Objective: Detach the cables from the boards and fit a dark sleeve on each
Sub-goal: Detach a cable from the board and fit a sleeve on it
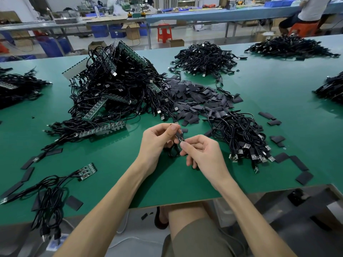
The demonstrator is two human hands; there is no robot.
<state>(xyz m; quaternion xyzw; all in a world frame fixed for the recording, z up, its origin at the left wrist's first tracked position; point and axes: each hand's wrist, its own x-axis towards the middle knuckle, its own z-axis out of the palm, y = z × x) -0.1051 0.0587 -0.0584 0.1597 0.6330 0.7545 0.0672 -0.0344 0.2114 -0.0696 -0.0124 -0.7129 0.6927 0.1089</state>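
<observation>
Near desk's (111, 154) front edge: left hand (157, 140) pinches sleeve (179, 134), right hand (202, 154) pinches cable (174, 152) end; we keep both aligned, push straight.

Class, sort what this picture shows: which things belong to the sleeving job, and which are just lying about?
Job: left hand pinching sleeve; right hand pinching cable; pile of boards; loose sleeves; table.
Lying about: red stool; cardboard box; blue crates.

Matt green table (278, 101), glossy black cables (239, 130)
</observation>
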